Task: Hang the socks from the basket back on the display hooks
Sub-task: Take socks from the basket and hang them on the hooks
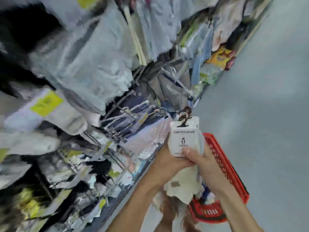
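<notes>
A pack of white socks (pixel 183 136) with a white card label and a dark plastic hanger on top is held upright in front of me. My left hand (pixel 165 161) grips the pack from the left. My right hand (pixel 199 158) pinches its lower edge, thumb on the card. The socks' pale fabric (pixel 182 186) hangs below my hands. A red plastic basket (pixel 225 166) sits on the floor under and behind my right forearm, with more socks inside. Metal display hooks (pixel 127 118) jut out from the rack just left of the pack.
The rack on the left is crowded with hanging sock packs and clothing (pixel 80 64), several with yellow labels (pixel 45 102). More packaged goods (pixel 220 56) line the shelf further down the aisle. Grey floor (pixel 267 97) stretches on the right. The picture is blurred.
</notes>
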Motion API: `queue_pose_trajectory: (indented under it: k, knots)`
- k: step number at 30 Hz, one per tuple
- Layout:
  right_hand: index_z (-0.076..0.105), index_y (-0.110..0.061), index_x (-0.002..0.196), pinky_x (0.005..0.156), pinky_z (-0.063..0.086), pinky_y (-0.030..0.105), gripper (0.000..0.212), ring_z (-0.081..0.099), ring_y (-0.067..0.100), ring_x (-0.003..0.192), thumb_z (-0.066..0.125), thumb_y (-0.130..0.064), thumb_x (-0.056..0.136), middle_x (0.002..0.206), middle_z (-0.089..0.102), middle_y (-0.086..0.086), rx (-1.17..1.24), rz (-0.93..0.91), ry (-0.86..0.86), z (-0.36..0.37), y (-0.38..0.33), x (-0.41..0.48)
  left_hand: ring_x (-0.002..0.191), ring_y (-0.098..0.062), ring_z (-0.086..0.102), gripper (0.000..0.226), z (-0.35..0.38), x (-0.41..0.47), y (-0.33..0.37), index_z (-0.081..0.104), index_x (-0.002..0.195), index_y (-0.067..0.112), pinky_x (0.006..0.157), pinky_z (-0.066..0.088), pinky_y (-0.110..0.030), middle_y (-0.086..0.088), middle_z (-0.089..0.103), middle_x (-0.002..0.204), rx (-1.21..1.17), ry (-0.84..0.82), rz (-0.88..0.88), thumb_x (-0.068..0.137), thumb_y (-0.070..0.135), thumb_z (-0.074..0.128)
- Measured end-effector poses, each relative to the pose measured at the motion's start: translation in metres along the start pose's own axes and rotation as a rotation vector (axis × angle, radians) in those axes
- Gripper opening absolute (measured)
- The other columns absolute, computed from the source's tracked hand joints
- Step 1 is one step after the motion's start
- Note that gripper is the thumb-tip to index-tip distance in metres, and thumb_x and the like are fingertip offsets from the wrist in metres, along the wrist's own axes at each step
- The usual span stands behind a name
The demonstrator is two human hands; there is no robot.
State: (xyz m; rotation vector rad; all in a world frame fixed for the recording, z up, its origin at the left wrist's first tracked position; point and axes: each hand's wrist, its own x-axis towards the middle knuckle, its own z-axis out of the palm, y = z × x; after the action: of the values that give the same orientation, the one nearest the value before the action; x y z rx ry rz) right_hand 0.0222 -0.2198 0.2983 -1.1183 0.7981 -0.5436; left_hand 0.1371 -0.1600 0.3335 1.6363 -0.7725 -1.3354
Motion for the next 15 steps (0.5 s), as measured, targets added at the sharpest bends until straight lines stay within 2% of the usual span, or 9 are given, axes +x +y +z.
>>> queue_pose_trajectory:
  k: [2, 4, 6, 8, 9, 11, 13, 15]
  knots:
    - [0.053, -0.038, 0.129, 0.084, 0.051, 0.015, 0.058, 0.066, 0.004, 0.11, 0.07, -0.039, 0.074, 0.118, 0.071, -0.016, -0.012, -0.077, -0.112, 0.045, -0.067, 0.002, 0.081, 0.014, 0.067, 0.05, -0.032, -0.035, 0.056, 0.062, 0.12, 0.017, 0.072, 0.049, -0.005, 0.012, 0.069, 0.097, -0.04, 0.076, 0.066, 0.079, -0.009, 0.074]
    - [0.06, -0.044, 0.122, 0.081, 0.053, 0.014, 0.049, 0.068, 0.004, 0.106, 0.07, -0.039, 0.074, 0.115, 0.073, -0.016, 0.008, -0.158, -0.198, 0.084, -0.126, -0.003, 0.082, 0.012, 0.068, 0.046, -0.062, -0.071, 0.1, 0.063, 0.11, 0.03, 0.071, 0.049, -0.005, 0.012, 0.074, 0.094, -0.092, 0.125, 0.148, 0.075, 0.004, 0.077]
    - [0.065, -0.031, 0.122, 0.075, 0.056, 0.019, 0.051, 0.073, 0.011, 0.099, 0.075, -0.039, 0.072, 0.11, 0.076, -0.007, 0.045, -0.198, -0.304, 0.121, -0.176, -0.015, 0.089, 0.0, 0.071, 0.046, -0.089, -0.109, 0.136, 0.067, 0.11, 0.025, 0.074, 0.054, -0.016, 0.01, 0.078, 0.096, -0.153, 0.195, 0.229, 0.065, 0.02, 0.078]
    - [0.068, -0.019, 0.122, 0.069, 0.059, 0.028, 0.064, 0.075, 0.024, 0.094, 0.086, -0.045, 0.066, 0.108, 0.076, 0.007, 0.089, -0.186, -0.479, 0.159, -0.216, -0.03, 0.09, -0.007, 0.073, 0.045, -0.116, -0.148, 0.167, 0.075, 0.106, 0.028, 0.078, 0.057, -0.024, 0.009, 0.078, 0.095, -0.238, 0.246, 0.276, 0.061, 0.025, 0.078]
    - [0.065, -0.015, 0.125, 0.068, 0.058, 0.03, 0.073, 0.074, 0.027, 0.093, 0.087, -0.048, 0.064, 0.108, 0.076, 0.011, 0.079, -0.191, -0.553, 0.177, -0.233, -0.037, 0.089, -0.007, 0.073, 0.042, -0.127, -0.167, 0.18, 0.078, 0.101, 0.034, 0.079, 0.057, -0.025, 0.009, 0.079, 0.093, -0.253, 0.277, 0.31, 0.06, 0.027, 0.078]
    - [0.058, -0.011, 0.131, 0.068, 0.057, 0.027, 0.083, 0.074, 0.023, 0.094, 0.084, -0.05, 0.062, 0.108, 0.076, 0.007, 0.009, -0.239, -0.619, 0.213, -0.263, -0.049, 0.085, -0.002, 0.074, 0.039, -0.148, -0.2, 0.199, 0.079, 0.089, 0.046, 0.074, 0.056, -0.019, 0.014, 0.078, 0.087, -0.269, 0.385, 0.39, 0.053, 0.031, 0.076]
    - [0.062, -0.024, 0.127, 0.072, 0.057, 0.023, 0.078, 0.073, 0.017, 0.097, 0.081, -0.055, 0.057, 0.106, 0.077, -0.002, -0.069, -0.359, -0.611, 0.246, -0.289, -0.06, 0.091, -0.01, 0.075, 0.044, -0.163, -0.225, 0.21, 0.078, 0.097, 0.041, 0.073, 0.057, -0.022, 0.006, 0.08, 0.096, -0.311, 0.496, 0.485, 0.054, 0.03, 0.08]
    - [0.068, -0.042, 0.115, 0.083, 0.053, 0.022, 0.058, 0.068, 0.012, 0.102, 0.076, -0.057, 0.059, 0.107, 0.074, -0.007, -0.146, -0.571, -0.528, 0.275, -0.311, -0.073, 0.101, -0.025, 0.074, 0.054, -0.172, -0.25, 0.222, 0.074, 0.108, 0.037, 0.079, 0.06, -0.038, -0.007, 0.077, 0.11, -0.385, 0.592, 0.572, 0.056, 0.03, 0.086]
